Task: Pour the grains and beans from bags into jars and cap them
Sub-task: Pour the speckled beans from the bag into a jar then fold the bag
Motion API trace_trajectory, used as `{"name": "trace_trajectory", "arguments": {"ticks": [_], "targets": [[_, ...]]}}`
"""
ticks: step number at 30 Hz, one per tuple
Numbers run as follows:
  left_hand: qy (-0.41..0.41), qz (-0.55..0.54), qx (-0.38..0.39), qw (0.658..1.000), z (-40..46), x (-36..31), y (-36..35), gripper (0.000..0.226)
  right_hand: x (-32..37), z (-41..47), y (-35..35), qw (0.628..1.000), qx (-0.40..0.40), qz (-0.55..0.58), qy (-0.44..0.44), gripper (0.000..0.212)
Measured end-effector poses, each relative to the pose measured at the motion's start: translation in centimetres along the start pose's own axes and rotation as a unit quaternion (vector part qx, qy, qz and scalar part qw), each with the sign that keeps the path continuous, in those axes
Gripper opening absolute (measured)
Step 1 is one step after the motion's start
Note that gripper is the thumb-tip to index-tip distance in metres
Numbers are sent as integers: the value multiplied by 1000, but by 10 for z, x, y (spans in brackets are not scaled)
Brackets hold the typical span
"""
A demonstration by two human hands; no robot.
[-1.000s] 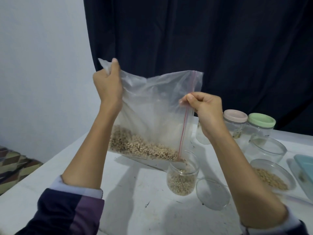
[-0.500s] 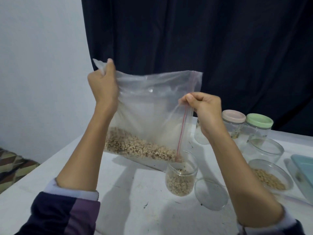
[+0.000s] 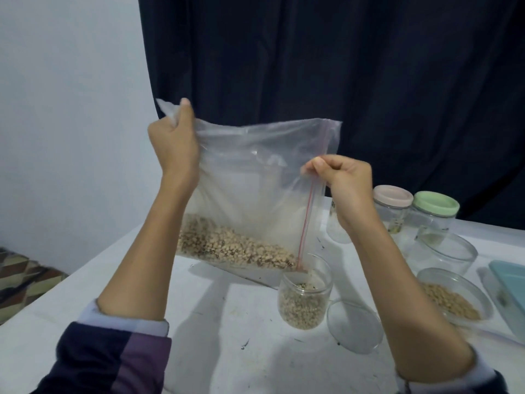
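As 2 hands point(image 3: 173, 143) point(image 3: 345, 182) pinch it: bag point(image 3: 255, 194) tilted, zip-mouth corner down into jar point(image 3: 305, 297).

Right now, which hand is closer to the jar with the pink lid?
The right hand: it pinches the bag's zip edge just left of the pink-lidded jar. The left hand grips the bag's far corner, much farther left.

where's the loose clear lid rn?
Head view, right of centre: the clear lid lies flat on the white table, just right of the open jar being filled.
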State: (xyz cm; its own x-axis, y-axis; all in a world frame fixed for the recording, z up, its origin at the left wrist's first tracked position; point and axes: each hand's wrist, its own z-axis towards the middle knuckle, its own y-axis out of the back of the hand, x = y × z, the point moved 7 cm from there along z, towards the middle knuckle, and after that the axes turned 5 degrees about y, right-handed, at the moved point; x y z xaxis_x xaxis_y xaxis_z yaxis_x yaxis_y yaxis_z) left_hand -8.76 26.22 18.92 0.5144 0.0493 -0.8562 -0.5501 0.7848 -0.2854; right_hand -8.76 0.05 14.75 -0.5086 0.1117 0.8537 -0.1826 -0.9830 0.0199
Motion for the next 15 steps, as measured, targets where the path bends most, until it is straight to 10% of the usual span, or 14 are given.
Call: {"name": "trace_trajectory", "arguments": {"ticks": [15], "targets": [[8, 1, -4, 1000, -2, 1, 4, 55, 2, 0, -1, 1000, 17, 0, -2, 22]]}}
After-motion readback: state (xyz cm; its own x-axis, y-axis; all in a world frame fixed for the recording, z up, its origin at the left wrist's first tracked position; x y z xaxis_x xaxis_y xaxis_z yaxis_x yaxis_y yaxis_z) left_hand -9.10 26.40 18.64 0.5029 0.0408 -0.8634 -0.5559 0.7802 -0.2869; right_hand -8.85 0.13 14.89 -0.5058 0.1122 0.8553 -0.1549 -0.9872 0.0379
